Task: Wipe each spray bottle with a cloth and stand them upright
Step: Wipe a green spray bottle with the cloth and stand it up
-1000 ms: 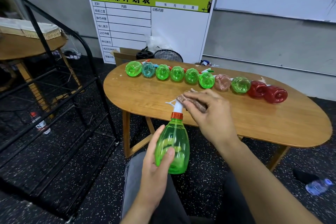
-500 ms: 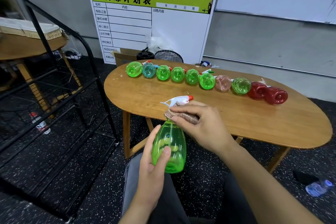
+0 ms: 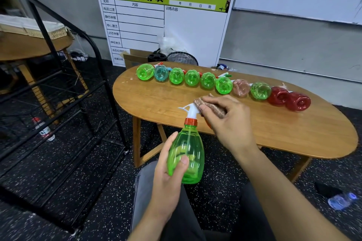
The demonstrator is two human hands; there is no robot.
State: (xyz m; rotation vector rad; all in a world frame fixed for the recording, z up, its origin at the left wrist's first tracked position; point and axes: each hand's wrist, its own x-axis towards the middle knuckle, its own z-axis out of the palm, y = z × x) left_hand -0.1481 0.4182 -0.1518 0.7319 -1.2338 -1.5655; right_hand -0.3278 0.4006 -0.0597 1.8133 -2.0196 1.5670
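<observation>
Gripping green bottle [image 3: 186, 154] beside table edge [image 3: 195, 133], cloth [image 3: 212, 106] atop.

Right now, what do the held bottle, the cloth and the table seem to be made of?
Green spray bottle: clear glossy plastic, probably; fingers show through. Cloth: brownish knitted or woven fabric, ribbed texture. Table: wood or wood veneer, smooth, visible grain.

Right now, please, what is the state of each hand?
Left hand: closed, grips the green spray bottle by its body.
Right hand: closed, holds the brown cloth against the bottle's white spray head.
</observation>
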